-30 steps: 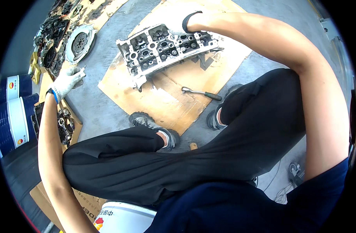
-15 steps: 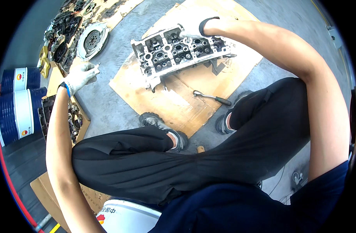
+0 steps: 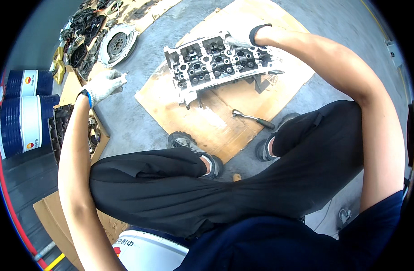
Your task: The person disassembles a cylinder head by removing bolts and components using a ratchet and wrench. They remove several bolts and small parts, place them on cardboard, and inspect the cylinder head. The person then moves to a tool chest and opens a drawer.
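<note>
A metal engine cylinder head [image 3: 222,61] lies across cardboard [image 3: 184,124] on the floor, its valve side with round bores and pockets facing me. My right hand [image 3: 241,36], in a pale knitted glove, grips its far edge right of the middle; bright light washes out the fingers. Off to the left, well away from the cylinder head, my gloved left hand [image 3: 105,86] is raised with its fingers pinched together. A small pale tip shows at the fingertips, too small to name. A ratchet wrench [image 3: 254,118] with a dark handle lies on the cardboard, nearer my feet.
Blue-and-white drums [image 3: 30,124] stand at the left, near an open box of engine parts [image 3: 94,131]. A round metal disc [image 3: 118,45] and several dirty parts [image 3: 82,34] lie at the far left. My shoes [image 3: 182,140] flank the cardboard's near corner. Behind my legs is a white drum [image 3: 148,250].
The whole view has shifted a little, so things sit further right and lower. My left hand has risen slightly, still pinched. My right hand stays on the cylinder head's far edge.
</note>
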`<state>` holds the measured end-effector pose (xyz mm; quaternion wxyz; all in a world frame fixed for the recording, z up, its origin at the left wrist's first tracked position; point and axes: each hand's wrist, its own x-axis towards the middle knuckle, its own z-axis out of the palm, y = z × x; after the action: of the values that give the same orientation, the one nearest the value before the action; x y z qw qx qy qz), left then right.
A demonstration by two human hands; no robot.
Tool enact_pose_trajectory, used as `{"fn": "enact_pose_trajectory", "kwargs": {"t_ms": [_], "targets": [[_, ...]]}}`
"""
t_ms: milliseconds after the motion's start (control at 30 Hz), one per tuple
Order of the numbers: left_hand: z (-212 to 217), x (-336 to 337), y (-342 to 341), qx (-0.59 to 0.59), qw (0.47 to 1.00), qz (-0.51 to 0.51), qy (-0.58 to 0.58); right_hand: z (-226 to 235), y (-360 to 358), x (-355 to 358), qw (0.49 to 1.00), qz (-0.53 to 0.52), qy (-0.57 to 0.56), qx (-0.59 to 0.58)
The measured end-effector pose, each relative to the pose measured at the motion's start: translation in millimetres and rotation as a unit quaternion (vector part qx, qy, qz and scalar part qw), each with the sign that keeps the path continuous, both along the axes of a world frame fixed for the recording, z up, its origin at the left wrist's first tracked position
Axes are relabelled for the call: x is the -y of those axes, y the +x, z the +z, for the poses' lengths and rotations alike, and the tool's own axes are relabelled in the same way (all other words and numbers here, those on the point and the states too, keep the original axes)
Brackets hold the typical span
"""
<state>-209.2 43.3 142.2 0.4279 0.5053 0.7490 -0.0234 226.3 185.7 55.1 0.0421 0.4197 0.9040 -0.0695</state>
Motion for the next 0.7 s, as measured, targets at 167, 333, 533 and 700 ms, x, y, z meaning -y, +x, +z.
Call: {"fn": "enact_pose_trajectory", "kwargs": {"t_ms": [167,333,533,700], "targets": [[7,3,3,-0.033,0.999,-0.033,0.009,26,-2,29,0.997,0.009,0.032,-0.071],[9,0,11,-0.036,0.998,-0.045,0.014,64,1,47,0.993,0.083,0.053,-0.068],[6,3,6,-0.012,0.999,-0.035,0.027,26,-1,28,0.998,0.038,0.044,-0.024],[7,-1,5,-0.059,0.996,-0.069,0.010,17,-2,20,0.978,0.176,0.100,-0.047]]}}
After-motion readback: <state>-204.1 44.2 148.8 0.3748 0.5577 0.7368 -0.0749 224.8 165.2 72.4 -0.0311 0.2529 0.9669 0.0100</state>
